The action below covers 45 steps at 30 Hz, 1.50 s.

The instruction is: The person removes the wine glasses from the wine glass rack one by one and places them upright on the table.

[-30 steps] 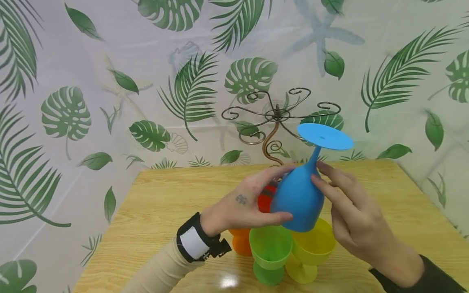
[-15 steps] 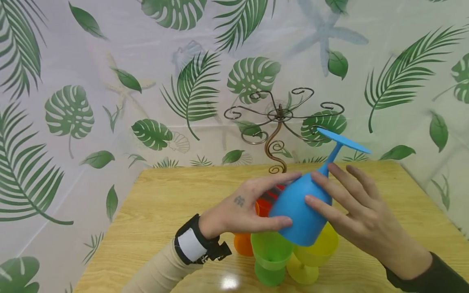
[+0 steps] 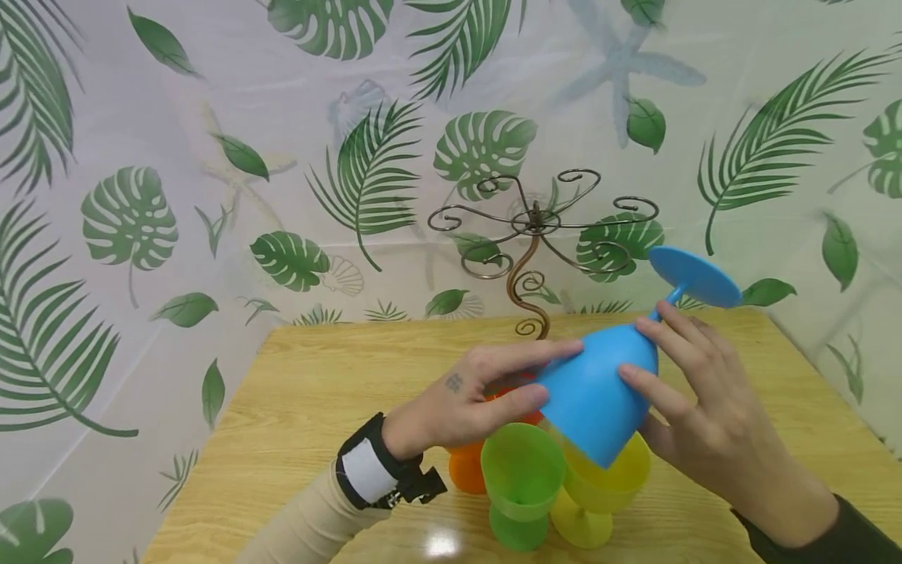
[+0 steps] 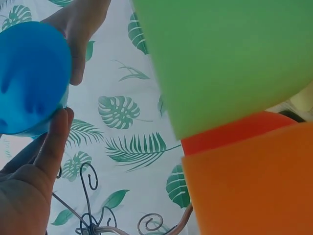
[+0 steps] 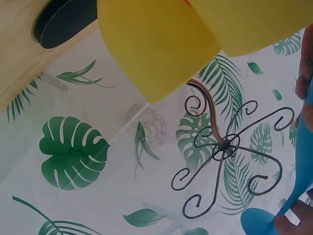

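A blue plastic wine goblet (image 3: 599, 384) is held tilted above the table, its mouth down to the left and its round foot up to the right. My right hand (image 3: 719, 423) grips it by the stem and bowl. The thumb and fingers of my left hand (image 3: 465, 395) hold the rim side of the bowl. In the left wrist view, the open mouth of the blue goblet (image 4: 34, 73) faces the camera. Below stand a green goblet (image 3: 523, 478), a yellow goblet (image 3: 609, 482), an orange goblet (image 3: 467, 470) and a partly hidden red goblet (image 3: 517, 403).
Behind the goblets rises a metal rack (image 3: 535, 223) with several curled arms on a twisted stem. Everything stands on a wooden table (image 3: 317, 407). A leaf-printed cloth (image 3: 211, 117) covers the wall behind.
The blue goblet has tipped further over, its foot swinging right and down and its mouth turning left. My right hand has moved right along with it; my left hand stays near its place.
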### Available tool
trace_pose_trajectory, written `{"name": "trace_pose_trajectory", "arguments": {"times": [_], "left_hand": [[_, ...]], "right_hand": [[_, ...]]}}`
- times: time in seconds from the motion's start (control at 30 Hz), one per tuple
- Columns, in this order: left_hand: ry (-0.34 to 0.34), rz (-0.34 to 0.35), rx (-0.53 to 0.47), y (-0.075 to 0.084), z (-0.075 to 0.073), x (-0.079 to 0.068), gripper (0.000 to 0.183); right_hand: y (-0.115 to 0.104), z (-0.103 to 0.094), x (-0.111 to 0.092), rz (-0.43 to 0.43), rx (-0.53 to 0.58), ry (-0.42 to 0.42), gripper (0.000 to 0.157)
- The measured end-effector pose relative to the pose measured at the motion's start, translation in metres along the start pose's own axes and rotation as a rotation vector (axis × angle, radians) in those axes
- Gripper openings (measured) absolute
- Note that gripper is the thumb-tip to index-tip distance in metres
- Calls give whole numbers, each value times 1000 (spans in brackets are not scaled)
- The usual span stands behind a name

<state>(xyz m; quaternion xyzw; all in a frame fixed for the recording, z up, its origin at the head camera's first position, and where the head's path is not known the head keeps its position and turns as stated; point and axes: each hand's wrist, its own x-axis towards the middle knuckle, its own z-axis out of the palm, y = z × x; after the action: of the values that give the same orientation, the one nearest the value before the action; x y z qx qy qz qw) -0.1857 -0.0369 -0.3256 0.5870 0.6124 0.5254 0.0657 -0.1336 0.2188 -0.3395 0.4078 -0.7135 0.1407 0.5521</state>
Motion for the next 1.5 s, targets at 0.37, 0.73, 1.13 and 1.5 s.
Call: {"name": "trace_pose_trajectory", "arguments": {"times": [0.37, 0.73, 1.13, 1.5], "left_hand": [[46, -6, 63, 0, 1, 7, 57], [-7, 16, 19, 0, 3, 17, 70], [-50, -48, 223, -1, 7, 20, 77], [-191, -240, 303, -5, 14, 29, 73]], "right_hand": [[3, -4, -12, 176, -45, 21, 58], [2, -11, -34, 387, -15, -53, 85], [-1, -14, -50, 542, 96, -130, 98], [-6, -18, -70, 730, 224, -239, 105]]}}
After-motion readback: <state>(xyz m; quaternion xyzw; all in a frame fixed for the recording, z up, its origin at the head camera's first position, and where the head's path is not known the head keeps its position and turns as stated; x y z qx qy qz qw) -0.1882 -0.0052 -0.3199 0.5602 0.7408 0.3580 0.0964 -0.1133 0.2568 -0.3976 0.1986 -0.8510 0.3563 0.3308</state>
